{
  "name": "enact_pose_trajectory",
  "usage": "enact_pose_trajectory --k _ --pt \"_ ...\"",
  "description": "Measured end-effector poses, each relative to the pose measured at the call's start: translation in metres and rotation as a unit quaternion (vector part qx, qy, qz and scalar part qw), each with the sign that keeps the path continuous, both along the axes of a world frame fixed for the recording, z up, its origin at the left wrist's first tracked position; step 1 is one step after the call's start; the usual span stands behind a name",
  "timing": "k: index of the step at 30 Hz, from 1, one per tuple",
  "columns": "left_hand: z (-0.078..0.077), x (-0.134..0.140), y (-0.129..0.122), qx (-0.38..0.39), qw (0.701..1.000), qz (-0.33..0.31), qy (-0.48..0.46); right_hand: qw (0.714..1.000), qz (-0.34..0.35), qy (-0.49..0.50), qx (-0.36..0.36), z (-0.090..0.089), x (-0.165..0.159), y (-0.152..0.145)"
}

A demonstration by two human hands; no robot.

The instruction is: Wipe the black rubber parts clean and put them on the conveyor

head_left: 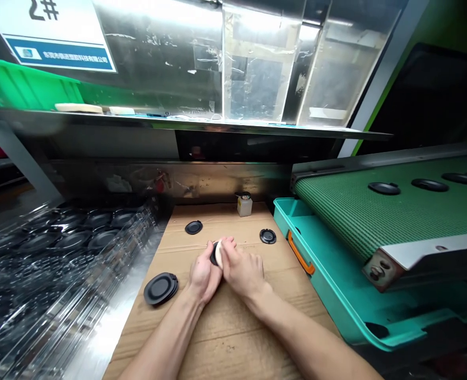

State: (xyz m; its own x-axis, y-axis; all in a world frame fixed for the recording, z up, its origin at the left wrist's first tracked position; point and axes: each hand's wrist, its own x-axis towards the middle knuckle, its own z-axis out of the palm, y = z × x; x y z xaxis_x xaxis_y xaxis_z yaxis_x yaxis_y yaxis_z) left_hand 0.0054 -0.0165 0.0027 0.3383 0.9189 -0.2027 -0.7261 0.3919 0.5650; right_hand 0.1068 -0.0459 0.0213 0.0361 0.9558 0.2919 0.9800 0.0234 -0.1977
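Over the middle of the cardboard sheet (pixel 233 338), my left hand (pixel 204 274) is closed around a black round plastic part (pixel 213 254). My right hand (pixel 241 266) pinches a white pad (pixel 218 253) and presses it against that part's face; the fingers hide much of both. To the left of my left wrist lies a small stack of black round parts (pixel 161 288). One loose black part (pixel 194 227) rests beyond my left hand, and a ring-like black part (pixel 267 236) lies beyond my right. A small square bottle (pixel 244 205) stands at the sheet's far edge.
Clear plastic trays (pixel 78 258) with black round parts fill the left side. At right, a green conveyor belt (pixel 376 211) carries several black parts above a teal bin (pixel 328 301) with an orange handle. A metal shelf (pixel 202 124) crosses overhead, holding a green crate (pixel 27 87).
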Motion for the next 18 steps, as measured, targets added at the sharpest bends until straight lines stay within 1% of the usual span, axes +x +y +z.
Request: enact_pose_trajectory --k 3,7,10,14,18 --pt "0.000 0.002 -0.002 0.015 1.000 -0.004 -0.008 0.999 -0.044 0.025 -0.003 0.001 -0.004 0.000" --pt "-0.005 0.004 -0.005 0.021 1.000 -0.004 0.013 0.998 -0.024 0.049 0.014 0.001 -0.011 -0.001" --pt "-0.008 0.004 -0.006 0.036 0.999 0.001 -0.002 0.996 -0.061 0.065 0.017 -0.001 -0.016 -0.003" --pt "-0.005 0.002 -0.005 0.027 0.999 0.011 0.014 0.998 -0.028 0.049 0.012 -0.003 -0.015 -0.003" --pt "-0.001 0.002 -0.003 0.038 0.999 0.012 -0.006 0.996 -0.080 0.043 0.009 -0.001 -0.007 0.002"
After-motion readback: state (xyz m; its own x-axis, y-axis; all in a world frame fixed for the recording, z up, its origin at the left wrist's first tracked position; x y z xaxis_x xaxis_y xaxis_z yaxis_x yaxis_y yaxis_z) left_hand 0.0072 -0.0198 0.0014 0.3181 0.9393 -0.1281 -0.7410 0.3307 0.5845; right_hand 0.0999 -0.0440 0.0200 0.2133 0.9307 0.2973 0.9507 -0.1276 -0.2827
